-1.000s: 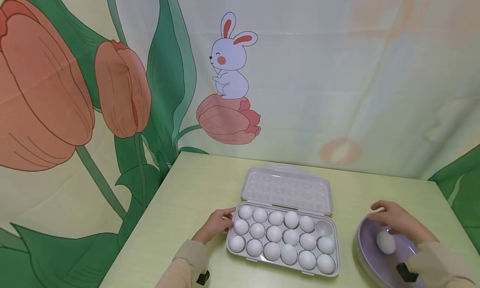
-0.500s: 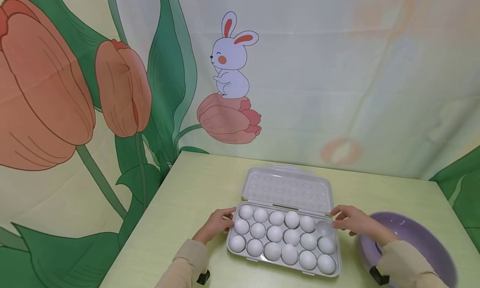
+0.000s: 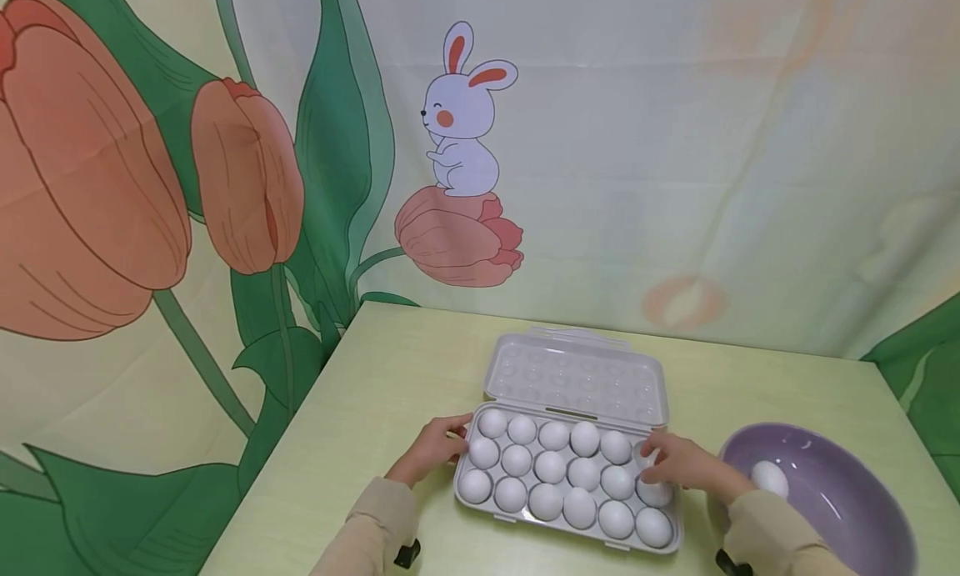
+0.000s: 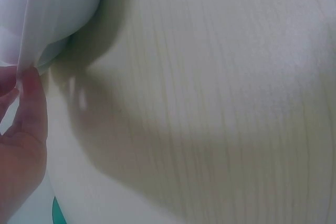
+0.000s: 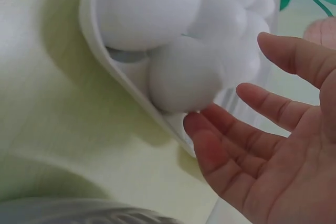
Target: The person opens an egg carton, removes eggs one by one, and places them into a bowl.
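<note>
A white plastic egg carton lies with its lid folded back, most cups filled with white eggs. My left hand grips the carton's left end; in the left wrist view, the thumb and fingers of that hand pinch its thin rim. Over the back right cup reaches my right hand, covering most of that cup. In the right wrist view, this hand has spread, slightly bent fingers with nothing between them, fingertips right beside an end egg.
To the right of the carton stands a purple bowl with one white egg showing, partly behind my right sleeve. A pale yellow table carries everything. Behind it hangs a cloth printed with tulips and a rabbit.
My right hand has moved left from over the bowl to the carton's back right cup. The egg in the bowl has come back into sight beside the sleeve. My left hand stays put.
</note>
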Demonstrator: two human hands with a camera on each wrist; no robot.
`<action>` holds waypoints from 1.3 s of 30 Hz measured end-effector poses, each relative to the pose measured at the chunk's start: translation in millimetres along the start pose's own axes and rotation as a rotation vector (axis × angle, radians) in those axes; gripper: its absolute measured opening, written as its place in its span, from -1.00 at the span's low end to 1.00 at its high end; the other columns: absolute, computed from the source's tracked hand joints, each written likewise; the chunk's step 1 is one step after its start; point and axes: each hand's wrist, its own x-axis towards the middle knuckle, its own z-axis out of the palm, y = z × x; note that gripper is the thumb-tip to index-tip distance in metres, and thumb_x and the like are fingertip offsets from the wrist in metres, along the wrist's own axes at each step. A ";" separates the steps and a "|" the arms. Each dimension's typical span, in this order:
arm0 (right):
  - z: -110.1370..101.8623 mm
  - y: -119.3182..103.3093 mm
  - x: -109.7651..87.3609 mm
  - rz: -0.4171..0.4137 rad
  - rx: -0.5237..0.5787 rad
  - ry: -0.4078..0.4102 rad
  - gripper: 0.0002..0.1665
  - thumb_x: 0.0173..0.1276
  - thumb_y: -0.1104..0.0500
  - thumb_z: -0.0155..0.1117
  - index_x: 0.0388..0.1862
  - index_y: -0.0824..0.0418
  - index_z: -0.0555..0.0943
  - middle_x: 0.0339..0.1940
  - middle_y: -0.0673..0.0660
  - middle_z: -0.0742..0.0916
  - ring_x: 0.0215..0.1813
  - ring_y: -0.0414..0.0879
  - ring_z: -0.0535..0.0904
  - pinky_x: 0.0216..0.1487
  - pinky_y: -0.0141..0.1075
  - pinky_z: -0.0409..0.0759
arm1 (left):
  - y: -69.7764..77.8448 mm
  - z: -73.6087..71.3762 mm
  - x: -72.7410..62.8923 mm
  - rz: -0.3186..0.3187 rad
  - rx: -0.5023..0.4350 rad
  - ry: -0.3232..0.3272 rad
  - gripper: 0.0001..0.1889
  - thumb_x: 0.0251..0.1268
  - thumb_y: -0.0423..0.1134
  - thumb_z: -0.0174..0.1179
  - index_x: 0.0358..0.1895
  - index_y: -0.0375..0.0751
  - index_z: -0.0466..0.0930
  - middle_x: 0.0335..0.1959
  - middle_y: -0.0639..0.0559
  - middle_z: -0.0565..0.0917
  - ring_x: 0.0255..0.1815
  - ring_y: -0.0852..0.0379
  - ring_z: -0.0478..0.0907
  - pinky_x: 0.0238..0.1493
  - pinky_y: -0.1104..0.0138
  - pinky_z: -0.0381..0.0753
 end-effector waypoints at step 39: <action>26.2 -1.0 7.5 -0.029 -0.364 0.141 -0.76 -0.39 0.24 0.20 -0.62 0.08 0.41 -0.57 -0.03 0.51 -0.50 -0.13 0.34 -0.52 -0.28 0.29 | 5.4 0.7 -1.8 -0.006 0.006 0.011 -0.43 -0.04 -0.53 0.02 0.19 -0.40 0.30 -0.29 -0.24 0.46 -0.45 0.19 0.39 -0.43 0.24 0.57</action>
